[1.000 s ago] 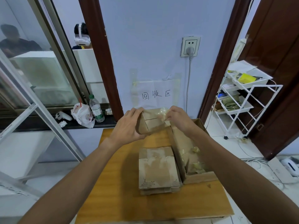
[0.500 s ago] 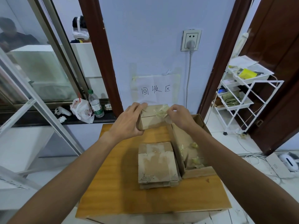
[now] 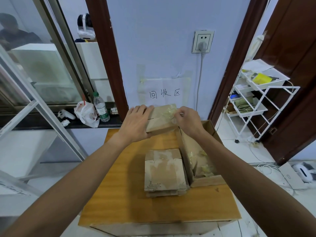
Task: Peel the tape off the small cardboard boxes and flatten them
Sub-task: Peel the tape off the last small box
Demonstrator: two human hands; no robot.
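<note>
Presently, left hand [image 3: 136, 123] grips the small box [image 3: 159, 123] while right hand [image 3: 187, 121] pinches tape [image 3: 168, 111], which may tear if jerked.

Both arms reach forward; left hand [image 3: 136, 122] clasps, right hand [image 3: 186, 120] pinches.

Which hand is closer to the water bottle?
Left. The left hand holds the small box just right of the water bottle; the right hand pinches tape at the box's far side.
</note>
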